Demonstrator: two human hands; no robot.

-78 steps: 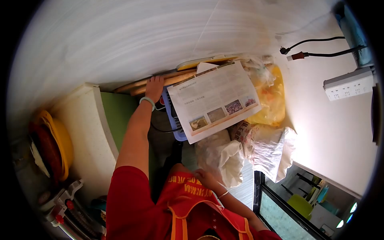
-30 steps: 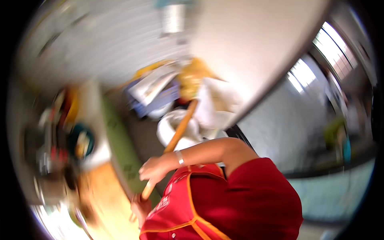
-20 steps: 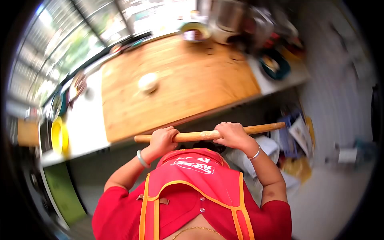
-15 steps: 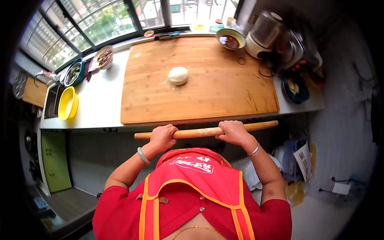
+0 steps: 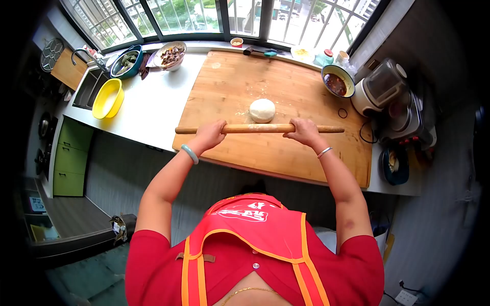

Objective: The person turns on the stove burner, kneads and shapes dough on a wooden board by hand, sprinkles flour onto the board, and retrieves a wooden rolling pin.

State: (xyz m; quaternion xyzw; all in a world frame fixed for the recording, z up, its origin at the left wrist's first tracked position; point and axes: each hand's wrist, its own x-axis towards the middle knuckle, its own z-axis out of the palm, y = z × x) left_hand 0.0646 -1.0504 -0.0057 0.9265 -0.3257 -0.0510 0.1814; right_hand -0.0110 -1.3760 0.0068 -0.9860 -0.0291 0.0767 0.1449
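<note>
A long wooden rolling pin [image 5: 258, 128] lies crosswise in front of me, above the near half of the wooden board [image 5: 306, 153]. My left hand [image 5: 210, 134] is wrapped round it left of its middle, and my right hand [image 5: 304, 131] grips it on the right. Just beyond the pin sits a round ball of white dough [image 5: 262, 110], with flour scattered around it. The pin is very close to the dough's near side; whether they touch I cannot tell.
Left of the board stand a yellow basin [image 5: 108, 98], a blue bowl of greens [image 5: 126, 62] and a bowl of dark chopped food [image 5: 170, 55]. To the right are a bowl of dark sauce [image 5: 337, 81], a blender [image 5: 382, 86] and a dark blue container [image 5: 396, 166].
Both hands have carried the rolling pin forward, from in front of the board's near edge to over the board beside the dough. The camera view has shifted too.
</note>
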